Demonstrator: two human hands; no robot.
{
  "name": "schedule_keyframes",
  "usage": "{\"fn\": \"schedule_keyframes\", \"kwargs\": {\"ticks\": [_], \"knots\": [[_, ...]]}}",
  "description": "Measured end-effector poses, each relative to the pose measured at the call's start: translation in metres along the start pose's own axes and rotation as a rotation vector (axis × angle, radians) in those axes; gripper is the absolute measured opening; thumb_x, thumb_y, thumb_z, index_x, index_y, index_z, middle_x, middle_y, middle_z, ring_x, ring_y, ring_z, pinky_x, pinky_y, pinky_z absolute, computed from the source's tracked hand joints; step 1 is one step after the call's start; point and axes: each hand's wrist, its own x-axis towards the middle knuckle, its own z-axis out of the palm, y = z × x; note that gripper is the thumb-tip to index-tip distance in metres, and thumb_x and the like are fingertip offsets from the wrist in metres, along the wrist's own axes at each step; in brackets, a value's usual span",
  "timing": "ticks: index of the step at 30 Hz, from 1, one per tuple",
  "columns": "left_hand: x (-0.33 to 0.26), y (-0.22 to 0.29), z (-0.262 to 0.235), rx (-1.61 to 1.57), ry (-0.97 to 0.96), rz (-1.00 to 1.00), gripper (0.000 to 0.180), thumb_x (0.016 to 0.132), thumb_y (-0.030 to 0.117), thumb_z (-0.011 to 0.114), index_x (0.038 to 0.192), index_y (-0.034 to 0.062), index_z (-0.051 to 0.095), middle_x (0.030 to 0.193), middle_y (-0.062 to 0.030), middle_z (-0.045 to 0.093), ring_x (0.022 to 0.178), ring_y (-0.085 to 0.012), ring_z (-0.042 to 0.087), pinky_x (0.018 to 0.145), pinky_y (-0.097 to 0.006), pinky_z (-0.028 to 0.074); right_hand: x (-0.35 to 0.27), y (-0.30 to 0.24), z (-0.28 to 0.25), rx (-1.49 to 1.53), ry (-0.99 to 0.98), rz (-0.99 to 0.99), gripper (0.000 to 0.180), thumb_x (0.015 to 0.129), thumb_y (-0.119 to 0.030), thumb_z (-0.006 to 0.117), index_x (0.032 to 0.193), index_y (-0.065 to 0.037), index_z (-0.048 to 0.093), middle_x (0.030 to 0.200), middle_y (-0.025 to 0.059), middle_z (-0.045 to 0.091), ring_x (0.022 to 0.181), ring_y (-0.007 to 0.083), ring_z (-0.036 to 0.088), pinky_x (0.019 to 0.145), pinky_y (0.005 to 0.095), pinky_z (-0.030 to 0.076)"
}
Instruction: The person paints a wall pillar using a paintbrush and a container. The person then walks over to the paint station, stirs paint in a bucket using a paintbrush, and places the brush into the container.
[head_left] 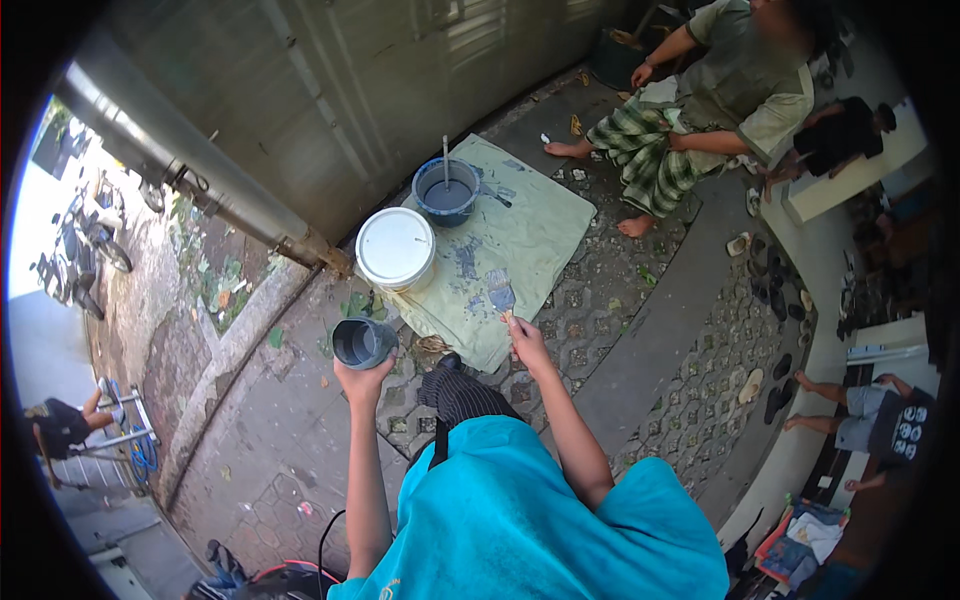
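My left hand (pixel 364 378) is wrapped round a dark grey cup (pixel 366 343), its open mouth facing up and its inside grey. In my right hand (pixel 526 340) is a paintbrush (pixel 501 292), gripped by its pale handle, the bristles pointing away from me and coated grey. Beyond both hands lies a pale green cloth (pixel 540 215) marked with grey paint. On its left part stand a white lidded bucket (pixel 396 247) and, behind that, a blue bucket (pixel 445 190) of grey paint with a stick (pixel 446 150) upright in it. A dark-handled tool (pixel 497 197) lies beside the blue bucket.
A metal gate (pixel 330 90) rises behind the cloth, with a thick post (pixel 200 170) at left. Someone in a checked green sarong (pixel 655 150) sits at the far right. Several sandals (pixel 775 290) line the right side. Grass-block paving (pixel 610 280) covers the ground, and motorbikes (pixel 85 240) stand outside.
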Motion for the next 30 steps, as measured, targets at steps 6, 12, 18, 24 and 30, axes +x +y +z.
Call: {"fn": "schedule_keyframes", "kwargs": {"ticks": [6, 12, 18, 24, 30], "knots": [[-0.12, -0.01, -0.031, 0.03, 0.288, -0.041, 0.062, 0.054, 0.008, 0.084, 0.109, 0.0018, 0.056, 0.099, -0.0079, 0.066, 0.091, -0.0176, 0.063, 0.084, -0.032, 0.05, -0.032, 0.009, -0.011, -0.231, -0.206, 0.046, 0.034, 0.1, -0.034, 0.047, 0.118, -0.009, 0.062, 0.075, -0.003, 0.045, 0.052, 0.0053, 0.042, 0.043, 0.0224, 0.035], [-0.186, -0.011, -0.049, 0.001, 0.464, -0.106, 0.061, 0.053, 0.007, 0.085, 0.107, 0.0009, 0.058, 0.099, -0.0067, 0.065, 0.091, -0.0165, 0.062, 0.084, -0.031, 0.05, -0.033, 0.006, -0.001, -0.444, -0.335, 0.095, 0.031, 0.1, -0.032, 0.047, 0.114, -0.009, 0.063, 0.077, -0.0024, 0.045, 0.053, 0.0068, 0.042, 0.043, 0.0225, 0.034], [-0.217, -0.01, -0.037, -0.012, 0.588, -0.057, 0.058, 0.057, 0.005, 0.085, 0.108, 0.0003, 0.058, 0.101, -0.0073, 0.065, 0.092, -0.0171, 0.063, 0.085, -0.033, 0.05, -0.019, -0.007, 0.008, -0.47, -0.531, 0.053, 0.031, 0.099, -0.031, 0.047, 0.114, -0.007, 0.061, 0.078, -0.002, 0.046, 0.053, 0.0064, 0.042, 0.043, 0.0222, 0.034], [-0.244, 0.017, 0.011, 0.084, 0.682, -0.061, 0.06, 0.056, 0.006, 0.085, 0.108, 0.0011, 0.057, 0.1, -0.0069, 0.065, 0.092, -0.017, 0.062, 0.084, -0.032, 0.049, 0.003, 0.009, -0.077, -0.468, -0.475, 0.08, 0.026, 0.097, -0.028, 0.049, 0.098, -0.005, 0.062, 0.065, -0.0029, 0.045, 0.043, 0.0087, 0.039, 0.038, 0.0267, 0.033], [-0.277, 0.041, 0.096, 0.108, 0.748, -0.067, 0.061, 0.054, 0.008, 0.085, 0.107, 0.0013, 0.056, 0.098, -0.0074, 0.065, 0.088, -0.0173, 0.062, 0.082, -0.032, 0.05, 0.023, 0.055, -0.272, -0.526, -0.245, 0.236, 0.033, 0.098, -0.035, 0.049, 0.106, -0.007, 0.064, 0.068, -0.0018, 0.048, 0.048, 0.0089, 0.043, 0.039, 0.0252, 0.036]]}}
